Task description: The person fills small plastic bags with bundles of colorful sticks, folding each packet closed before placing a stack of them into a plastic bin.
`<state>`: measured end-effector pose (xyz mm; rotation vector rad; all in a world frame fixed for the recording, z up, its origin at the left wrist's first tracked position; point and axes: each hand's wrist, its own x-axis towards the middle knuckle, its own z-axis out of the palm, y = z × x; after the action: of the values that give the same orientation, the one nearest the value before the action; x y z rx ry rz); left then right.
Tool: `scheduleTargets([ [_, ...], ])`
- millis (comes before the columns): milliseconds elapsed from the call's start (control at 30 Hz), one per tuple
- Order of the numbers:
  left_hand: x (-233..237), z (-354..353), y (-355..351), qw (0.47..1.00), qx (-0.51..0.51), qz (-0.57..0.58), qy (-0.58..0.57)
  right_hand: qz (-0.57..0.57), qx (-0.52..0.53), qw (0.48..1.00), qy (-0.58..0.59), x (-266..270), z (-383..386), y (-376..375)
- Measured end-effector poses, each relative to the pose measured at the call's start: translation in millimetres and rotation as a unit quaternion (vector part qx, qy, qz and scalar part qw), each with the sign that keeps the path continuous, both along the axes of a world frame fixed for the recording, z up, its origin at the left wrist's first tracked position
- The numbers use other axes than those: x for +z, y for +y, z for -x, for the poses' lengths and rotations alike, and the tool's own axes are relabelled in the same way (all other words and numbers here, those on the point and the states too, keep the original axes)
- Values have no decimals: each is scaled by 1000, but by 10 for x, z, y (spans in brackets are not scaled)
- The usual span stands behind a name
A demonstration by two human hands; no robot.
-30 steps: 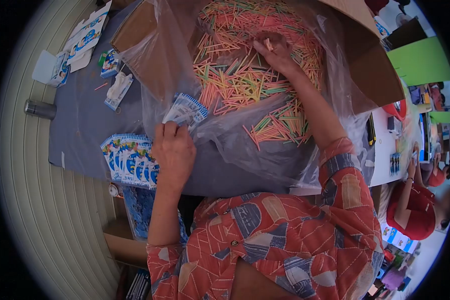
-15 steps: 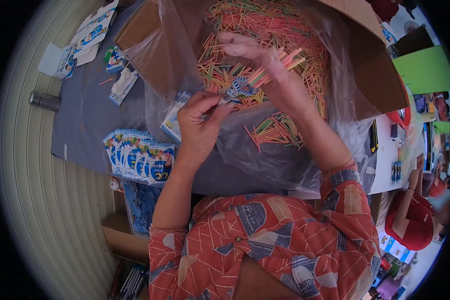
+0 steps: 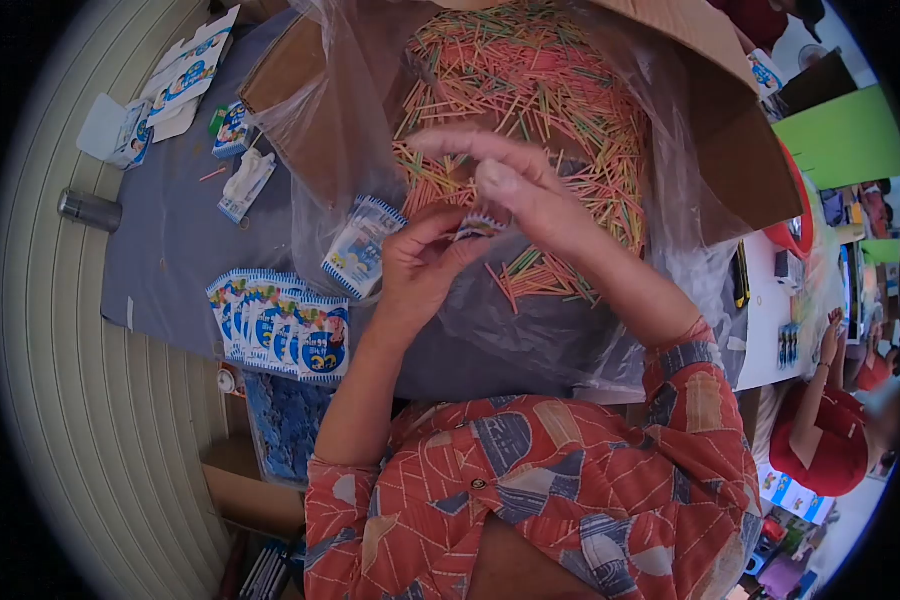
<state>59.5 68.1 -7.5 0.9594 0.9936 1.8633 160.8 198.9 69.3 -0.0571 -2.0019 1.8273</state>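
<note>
Since half a second ago, the right hand (image 3: 518,188) has come down to meet the left hand (image 3: 422,268), and the bundle it carried no longer shows. Left thumb and fingers are curled shut on a small packet (image 3: 477,224), holding it above the plastic bag (image 3: 530,320) with its frilled edge turned toward the other hand. Right thumb and fingertips pinch closed at that same edge. Whether anything sits between them or inside the packet is hidden, probably by the palm. Loose coloured sticks (image 3: 560,90) fill the bag-lined cardboard box (image 3: 760,150) just behind, within easy reach. A fanned row of packets (image 3: 280,325) lies on the dark cloth (image 3: 170,250) beside the left forearm, and a spare packet (image 3: 360,248) rests on the bag's edge.
</note>
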Motion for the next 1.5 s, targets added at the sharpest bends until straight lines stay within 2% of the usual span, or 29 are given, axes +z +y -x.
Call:
scheduleTargets([
  [67, 98, -62, -166, 1000, -9, -2, -20, 12, -30, 999, -25, -62, 55, -207],
  [133, 264, -18, -491, 983, 8, 80, 168, -154, -18, 983, 102, -153, 121, -250],
  [167, 348, -21, -700, 969, 56, 113, 212, -106, 27, 992, 59, -95, 47, -180],
  [233, 244, 108, -1228, 918, 149, 172, 325, -170, -75, 983, 3, -131, 59, 318],
  [267, 119, 239, -1432, 878, 192, 194, 393, -270, -165, 945, -85, -177, 41, 720],
  [300, 119, 290, -1492, 878, 192, 194, 393, -364, -248, 881, -172, -259, -3, 1150],
  [333, 137, 325, -1529, 774, 217, 299, 514, -589, -297, 708, -252, -473, -105, 1545],
  [367, 153, 352, -1539, 641, 235, 395, 614, -763, -320, 471, -306, -644, -108, 1836],
  [400, 163, 334, -1502, 639, 239, 397, 613, -764, -319, 473, -303, -659, 24, 1982],
  [467, 173, 242, -1361, 577, 304, 395, 647, -607, -325, 550, -473, -683, 184, 2194],
  [500, 190, 245, -1312, 578, 303, 395, 646, -607, -324, 549, -474, -731, 212, 2295],
  [600, 233, 333, -1158, 606, 300, 353, 647, -764, -375, 387, -355, -973, 269, 2529],
  [667, 217, 473, -989, 720, 221, 260, 605, -840, -395, 267, -260, -1109, 298, 2573],
  [700, 195, 507, -877, 719, 221, 261, 604, -840, -394, 268, -260, -1091, 316, 2568],
  [767, 155, 515, -643, 720, 173, 260, 620, -700, -345, 470, -413, -916, 347, 2544],
  [800, 176, 507, -581, 720, 172, 260, 620, -700, -344, 469, -414, -850, 317, 2478],
  [867, 225, 468, -513, 670, 154, 278, 671, -673, -432, 548, -248, -764, 198, 2292],
  [900, 219, 439, -508, 671, 150, 279, 670, -672, -431, 547, -251, -751, 160, 2288],
  [967, 218, 393, -523, 660, 150, 283, 679, -430, -471, 761, -120, -717, 102, 2281],
  [1000, 191, 385, -532, 660, 149, 284, 679, -429, -470, 762, -121, -680, 97, 2204],
  [1067, 76, 376, -537, 649, 176, 268, 690, -132, -475, 870, -33, -647, 106, 2003],
  [1100, 40, 375, -539, 649, 176, 268, 690, -132, -475, 869, -33, -666, 124, 1919],
  [1167, -29, 376, -543, 626, 186, 272, 707, 55, -423, 902, 61, -750, 144, 1758],
  [1200, -64, 390, -538, 626, 185, 272, 707, 56, -424, 902, 61, -787, 116, 1693],
  [1300, -156, 444, -518, 634, 268, 202, 697, 137, -285, 949, 10, -899, 97, 1566],
  [1367, -188, 458, -528, 630, 293, 176, 697, -77, -307, 922, -225, -1061, 136, 1493],
  [1400, -162, 429, -517, 631, 292, 176, 697, -329, -403, 841, -150, -1196, 148, 1414],
  [1433, -116, 374, -491, 607, 283, 202, 715, -330, -402, 841, -150, -1213, 108, 1478],
  [1500, -106, 299, -464, 581, 277, 231, 730, -291, -269, 884, -249, -1176, 54, 1573],
])
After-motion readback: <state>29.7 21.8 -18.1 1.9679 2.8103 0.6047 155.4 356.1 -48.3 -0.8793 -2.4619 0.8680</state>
